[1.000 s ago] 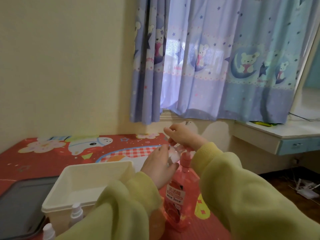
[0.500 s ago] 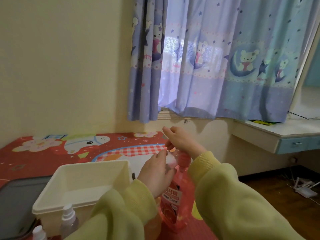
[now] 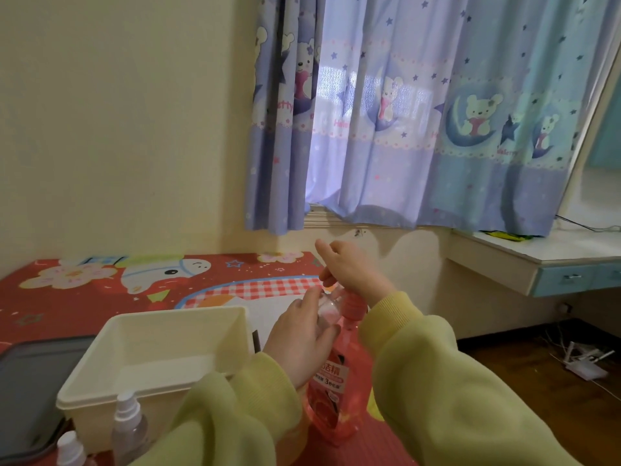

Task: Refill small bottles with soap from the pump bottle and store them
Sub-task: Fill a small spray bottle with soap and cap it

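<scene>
Still at the pump, with soap seemingly starting to go into the small bottle.

Head view: as a second ago, the left hand (image 3: 299,341) grips the small bottle (image 3: 326,311) with curled fingers, holding it against the spout of the pink pump bottle (image 3: 336,395) on the red table. The right hand (image 3: 353,267) stays curled over the pump head, forefinger lifted. A faint pink tinge now seems to show in the small bottle, so filling looks barely begun. The white tub (image 3: 151,388) and two spray bottles (image 3: 129,422) stand untouched to the left.
</scene>
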